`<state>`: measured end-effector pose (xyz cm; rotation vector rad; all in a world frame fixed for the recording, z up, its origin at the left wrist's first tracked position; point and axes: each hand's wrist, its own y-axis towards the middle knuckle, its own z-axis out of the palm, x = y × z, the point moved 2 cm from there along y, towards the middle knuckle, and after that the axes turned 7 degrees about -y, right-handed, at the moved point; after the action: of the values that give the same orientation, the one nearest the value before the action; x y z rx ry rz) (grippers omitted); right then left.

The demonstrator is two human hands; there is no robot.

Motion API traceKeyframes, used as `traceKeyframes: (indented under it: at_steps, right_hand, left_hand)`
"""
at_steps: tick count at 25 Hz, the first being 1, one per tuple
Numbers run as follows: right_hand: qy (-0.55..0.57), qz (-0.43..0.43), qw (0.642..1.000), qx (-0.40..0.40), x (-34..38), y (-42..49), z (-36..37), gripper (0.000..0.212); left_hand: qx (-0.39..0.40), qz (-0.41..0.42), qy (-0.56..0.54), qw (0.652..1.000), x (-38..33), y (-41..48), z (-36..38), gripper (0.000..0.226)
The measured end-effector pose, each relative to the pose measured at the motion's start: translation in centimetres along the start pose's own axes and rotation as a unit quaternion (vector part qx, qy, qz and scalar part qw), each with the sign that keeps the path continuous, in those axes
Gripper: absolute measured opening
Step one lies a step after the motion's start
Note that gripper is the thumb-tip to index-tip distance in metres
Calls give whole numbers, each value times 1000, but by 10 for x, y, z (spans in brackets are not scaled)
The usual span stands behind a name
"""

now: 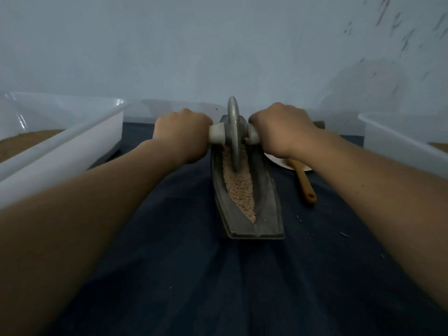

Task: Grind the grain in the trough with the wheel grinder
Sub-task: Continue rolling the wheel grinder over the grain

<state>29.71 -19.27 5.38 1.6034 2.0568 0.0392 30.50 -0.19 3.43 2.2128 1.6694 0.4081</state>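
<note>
Head view: the grinding stroke is in hand. The wheel grinder [234, 132] stands upright toward the 12 o'clock end of the trough [264, 197], with its rim down in the grain [238, 187], which fills the groove toward 6 o'clock. The left hand [181, 135] and right hand [282, 132] curl their fingers round the white handle [217, 134], one on each side of the disc; the fingertips are hidden. The next move probably calls for rolling the wheel toward 6 o'clock under even downward load, disc vertical. At 3 o'clock of the trough, a plate [278, 163] and wooden spoon [304, 185] lie near. White bins [72, 132] flank at 9 and 3 o'clock. Nothing blocks the groove.
</note>
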Motion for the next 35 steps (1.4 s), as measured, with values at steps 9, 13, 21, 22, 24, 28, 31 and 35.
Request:
traceKeyframes:
  at_steps: [9,13,21,22,24,28,31,35]
  right_hand:
    - [18,47,998,-30,-26,-94,-5,24]
    - [47,86,995,-5,-25,-49,22,21]
    - [59,62,996,9,-28,-56,14,22]
    - [53,54,997,2,-27,-71,4,17]
    - [61,38,997,-12,-22,-89,-13,27]
    - [39,44,998,27,-14,-67,0,15]
    - [25,77,996,28,-12,-26,11,11]
    - [42,63,996,36,-10,-37,6,10]
  left_hand:
    - [-91,86,86,988,6,-67,-37,12]
    - [-60,30,123,990,-8,-21,-19,11]
    - [22,50,75,996,-5,-26,-29,16]
    - [19,66,63,996,-1,-40,-33,14]
    - [-50,108,55,991,2,-60,-41,13]
    - [-64,85,89,990,-8,-47,-30,12]
    - [8,23,65,998,-10,-7,-14,17]
    - [30,36,41,998,-6,-12,-21,17]
